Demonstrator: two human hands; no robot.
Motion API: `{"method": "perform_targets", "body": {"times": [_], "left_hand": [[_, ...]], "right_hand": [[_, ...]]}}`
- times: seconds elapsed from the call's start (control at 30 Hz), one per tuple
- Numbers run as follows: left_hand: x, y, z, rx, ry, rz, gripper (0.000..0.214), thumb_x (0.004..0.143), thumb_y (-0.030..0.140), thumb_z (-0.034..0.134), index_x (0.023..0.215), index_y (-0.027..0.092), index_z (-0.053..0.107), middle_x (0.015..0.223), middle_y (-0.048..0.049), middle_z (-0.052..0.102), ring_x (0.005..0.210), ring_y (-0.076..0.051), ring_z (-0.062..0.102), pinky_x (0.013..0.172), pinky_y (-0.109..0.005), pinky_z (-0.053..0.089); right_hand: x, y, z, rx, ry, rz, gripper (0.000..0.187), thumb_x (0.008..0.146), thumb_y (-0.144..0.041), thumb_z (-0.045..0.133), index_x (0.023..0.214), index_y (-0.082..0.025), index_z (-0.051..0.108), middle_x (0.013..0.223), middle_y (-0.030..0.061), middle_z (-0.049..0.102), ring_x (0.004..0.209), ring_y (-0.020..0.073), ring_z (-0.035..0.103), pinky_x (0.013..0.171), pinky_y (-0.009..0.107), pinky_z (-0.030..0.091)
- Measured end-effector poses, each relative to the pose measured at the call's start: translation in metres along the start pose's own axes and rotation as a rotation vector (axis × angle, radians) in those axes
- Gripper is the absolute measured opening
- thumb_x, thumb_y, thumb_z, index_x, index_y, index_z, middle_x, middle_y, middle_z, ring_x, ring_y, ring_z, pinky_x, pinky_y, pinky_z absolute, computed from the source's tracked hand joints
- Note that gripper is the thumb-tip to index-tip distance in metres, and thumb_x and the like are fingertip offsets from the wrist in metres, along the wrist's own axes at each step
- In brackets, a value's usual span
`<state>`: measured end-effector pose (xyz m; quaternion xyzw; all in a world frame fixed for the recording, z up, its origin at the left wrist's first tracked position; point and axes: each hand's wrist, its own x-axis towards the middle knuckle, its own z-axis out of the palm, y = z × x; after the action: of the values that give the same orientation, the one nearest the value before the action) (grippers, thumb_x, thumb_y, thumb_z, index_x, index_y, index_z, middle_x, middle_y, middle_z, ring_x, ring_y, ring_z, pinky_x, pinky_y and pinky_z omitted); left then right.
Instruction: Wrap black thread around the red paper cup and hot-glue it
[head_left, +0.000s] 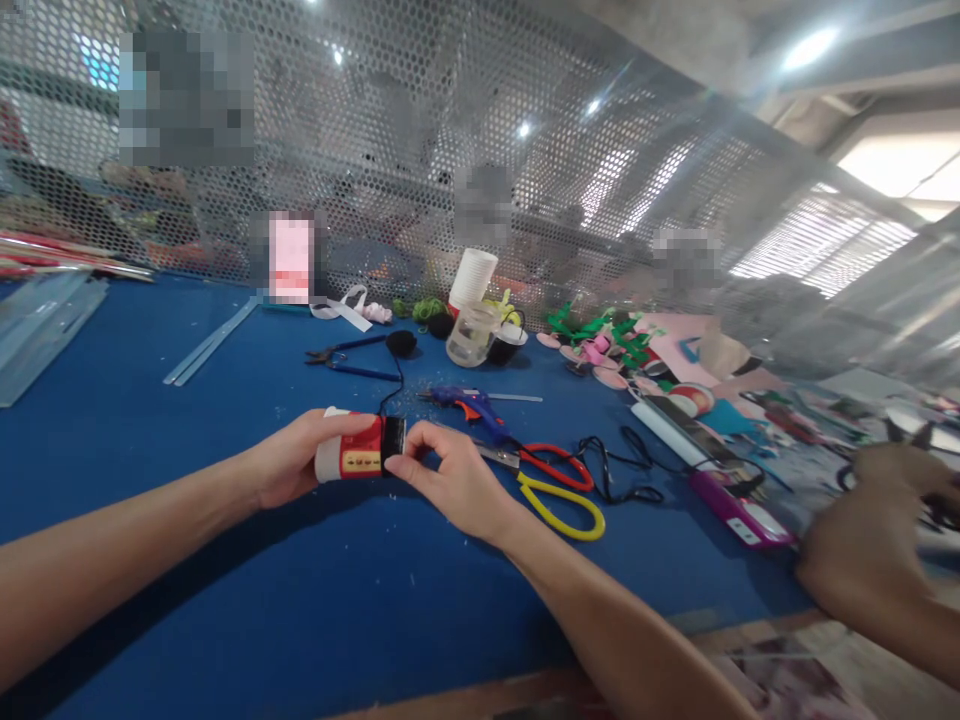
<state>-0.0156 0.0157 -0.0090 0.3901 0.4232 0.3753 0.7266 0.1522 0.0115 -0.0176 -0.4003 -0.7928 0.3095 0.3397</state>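
Note:
My left hand (296,455) is wrapped around a red and white paper cup (362,434) lying on its side above the blue table. A black band of yarn (393,446) circles the cup at its right end. There my right hand (450,470) pinches the yarn, thumb and forefinger together at the cup's edge. From the band a black strand runs up to a small black yarn ball (401,344). Just beyond the hands lie blue-handled pliers (356,358) and a blue glue gun (472,405). Scissors with red and yellow handles (562,508) rest beside my right wrist.
Behind stand a clear plastic cup (472,335), a stack of white cups (474,275) and a phone (291,255) against the perforated metal screen. A purple-ended power strip (739,510) and black cord lie to the right, near another person's hand (870,530). Clear strips (45,325) are left.

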Motion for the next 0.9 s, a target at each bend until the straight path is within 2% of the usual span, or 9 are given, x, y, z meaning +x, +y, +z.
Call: {"method": "perform_targets", "body": {"times": [0.1,0.2,0.27,0.33,0.43,0.63,0.73,0.9], "left_hand": [[0.001,-0.002,0.0,0.045,0.047,0.037,0.013,0.063,0.025,0.061,0.063,0.012,0.062,0.055,-0.0013,0.062,0.05,-0.01,0.054,0.049,-0.019,0.04],[0.001,-0.005,0.001,0.072,0.076,0.039,0.013,0.062,0.025,0.061,0.063,0.012,0.062,0.056,-0.0014,0.062,0.051,-0.01,0.054,0.049,-0.018,0.04],[0.0,-0.006,0.003,0.108,0.062,0.05,0.013,0.062,0.024,0.061,0.062,0.011,0.062,0.055,-0.0008,0.062,0.049,-0.009,0.053,0.049,-0.018,0.039],[-0.002,-0.008,0.004,0.164,0.042,0.073,0.012,0.062,0.024,0.061,0.061,0.012,0.062,0.053,0.0005,0.061,0.048,-0.008,0.052,0.048,-0.017,0.038],[-0.004,-0.01,0.006,0.25,0.031,0.11,0.011,0.061,0.024,0.061,0.061,0.013,0.061,0.054,0.0014,0.06,0.049,-0.009,0.051,0.049,-0.018,0.037],[-0.005,-0.012,0.006,0.365,0.027,0.151,0.014,0.061,0.027,0.06,0.057,0.014,0.058,0.05,0.0034,0.054,0.046,-0.008,0.046,0.047,-0.017,0.034],[-0.006,-0.013,0.005,0.392,0.013,0.154,0.015,0.06,0.027,0.059,0.055,0.014,0.055,0.047,0.0049,0.05,0.044,-0.007,0.042,0.045,-0.017,0.031],[-0.004,-0.014,0.006,0.459,0.011,0.162,0.022,0.062,0.033,0.057,0.054,0.013,0.052,0.045,0.006,0.044,0.042,-0.006,0.036,0.043,-0.017,0.027]], "right_hand": [[0.0,0.001,0.001,0.017,0.02,0.025,0.019,0.072,-0.033,0.051,0.061,-0.019,0.045,0.059,-0.0024,0.048,0.056,0.0101,0.044,0.055,0.023,0.036],[-0.001,0.002,-0.001,0.057,0.206,0.026,0.014,0.077,-0.032,0.044,0.075,-0.019,0.048,0.073,0.0015,0.054,0.067,0.0119,0.05,0.063,0.025,0.039],[-0.002,0.003,-0.001,0.052,0.27,-0.023,0.016,0.081,-0.028,0.038,0.088,-0.019,0.048,0.088,0.005,0.055,0.082,0.0137,0.051,0.073,0.028,0.039],[-0.003,0.003,0.0,0.039,0.207,-0.063,0.02,0.082,-0.026,0.035,0.098,-0.019,0.045,0.1,0.0067,0.053,0.095,0.0152,0.047,0.082,0.032,0.036],[-0.004,0.003,0.002,0.029,0.079,-0.08,0.025,0.083,-0.025,0.033,0.106,-0.021,0.041,0.104,0.0063,0.053,0.102,0.0163,0.045,0.087,0.036,0.032],[-0.004,0.002,0.004,-0.003,0.175,-0.044,0.023,0.083,-0.026,0.031,0.1,-0.02,0.046,0.101,0.0063,0.053,0.099,0.016,0.046,0.086,0.035,0.033],[-0.005,0.0,0.002,0.031,0.093,-0.039,0.024,0.084,-0.026,0.03,0.101,-0.019,0.045,0.098,0.0057,0.056,0.096,0.0151,0.048,0.085,0.033,0.035],[-0.009,-0.005,0.005,0.108,-0.016,-0.11,0.027,0.084,-0.023,0.028,0.107,-0.019,0.042,0.107,0.0058,0.053,0.103,0.0145,0.044,0.087,0.033,0.034]]}}
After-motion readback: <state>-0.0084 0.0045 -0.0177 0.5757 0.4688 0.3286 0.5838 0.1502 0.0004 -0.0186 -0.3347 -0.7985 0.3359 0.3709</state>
